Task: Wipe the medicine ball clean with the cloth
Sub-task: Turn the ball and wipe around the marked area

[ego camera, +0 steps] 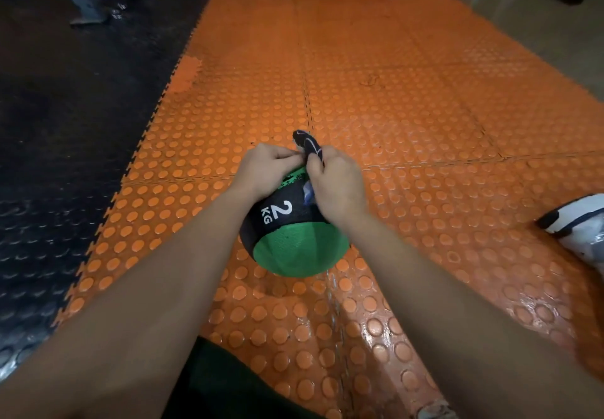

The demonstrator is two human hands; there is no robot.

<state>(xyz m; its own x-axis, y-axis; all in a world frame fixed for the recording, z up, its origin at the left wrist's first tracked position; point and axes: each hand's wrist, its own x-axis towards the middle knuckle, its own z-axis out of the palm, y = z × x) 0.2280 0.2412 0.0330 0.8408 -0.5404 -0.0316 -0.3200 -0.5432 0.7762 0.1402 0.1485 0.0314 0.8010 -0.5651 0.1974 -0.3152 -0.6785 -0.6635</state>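
Head view: both hands' fingers pinch cloth above medicine ball

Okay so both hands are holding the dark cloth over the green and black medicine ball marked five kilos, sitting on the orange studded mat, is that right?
Not quite: the head view shows the medicine ball marked 2 KG, not five. The rest holds: the left hand and right hand both hold the dark cloth over the green and black ball, which sits on the orange studded mat.

Cloth above ball — on mat
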